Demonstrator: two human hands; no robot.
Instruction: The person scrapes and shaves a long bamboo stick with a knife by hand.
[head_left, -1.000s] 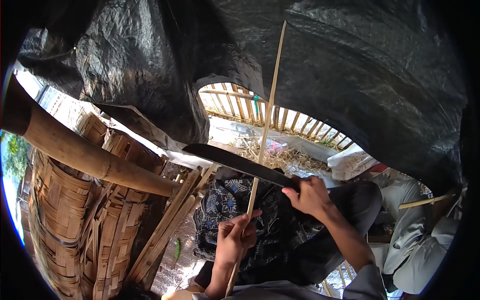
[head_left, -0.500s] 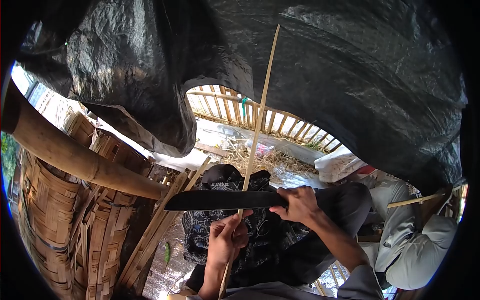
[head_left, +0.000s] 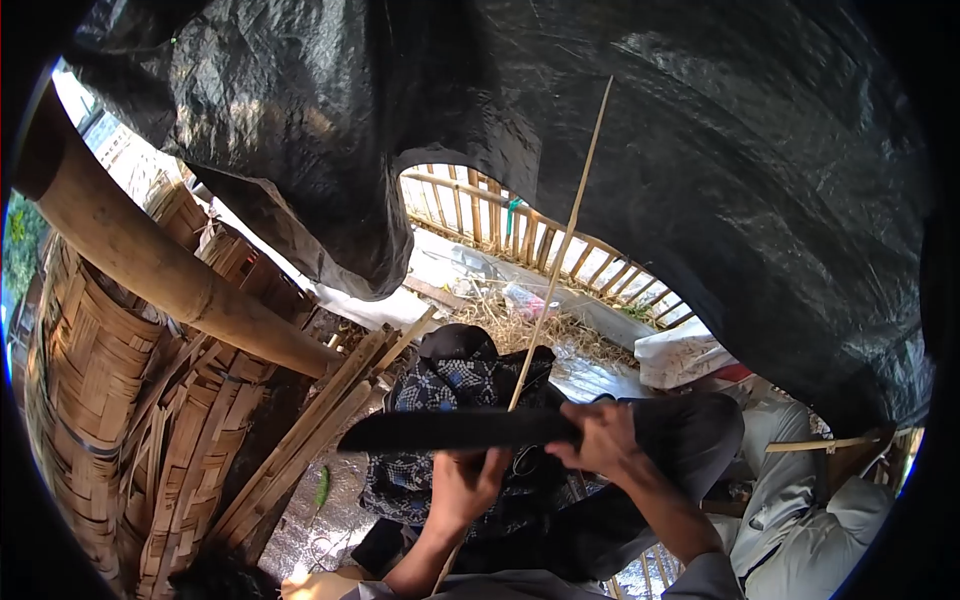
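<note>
A long thin bamboo strip (head_left: pixel 563 255) slants up from my lap, its pointed tip against the dark sheet. My left hand (head_left: pixel 463 492) is closed around its lower part, just below the blade; some fingers are hidden behind the machete. In my right hand (head_left: pixel 603 440) is the handle of a broad, dark machete (head_left: pixel 440 430), held level with its blade pointing left. The blade crosses in front of the strip. Patterned dark cloth (head_left: pixel 410 480) covers my lap beneath both hands.
Woven bamboo panels (head_left: pixel 100 370) and split bamboo pieces (head_left: pixel 310 430) stand at the left, beside a thick bamboo pole (head_left: pixel 190 290). A black plastic sheet (head_left: pixel 760 190) hangs ahead. Behind it are straw (head_left: pixel 560 345) and a bamboo fence (head_left: pixel 480 210). Another person's pale trouser leg (head_left: pixel 790 490) is at right.
The machete has moved down along the strip, close to my left hand. The strip looks narrower edge-on, and its tip has shifted right and slightly down in view.
</note>
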